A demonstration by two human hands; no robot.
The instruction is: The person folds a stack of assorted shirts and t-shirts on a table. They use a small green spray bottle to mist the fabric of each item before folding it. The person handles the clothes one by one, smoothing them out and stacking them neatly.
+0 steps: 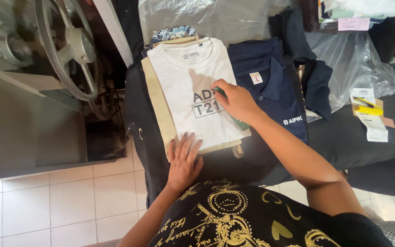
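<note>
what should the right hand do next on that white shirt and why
Probably lift clear of the white folded shirt: the right hand rests on its print, holding something green I cannot identify, while the left hand already pins the bottom edge.

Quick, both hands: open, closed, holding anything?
Left hand: open, flat on the white shirt.
Right hand: closed on a green pen, over the shirt.

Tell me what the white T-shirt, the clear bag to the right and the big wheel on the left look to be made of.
White T-shirt: soft matte knit, likely cotton, with faint flecks. Clear bag: thin glossy plastic film, crinkled and see-through. Wheel: grey metal, probably cast, dull sheen on rim and spokes.
</note>
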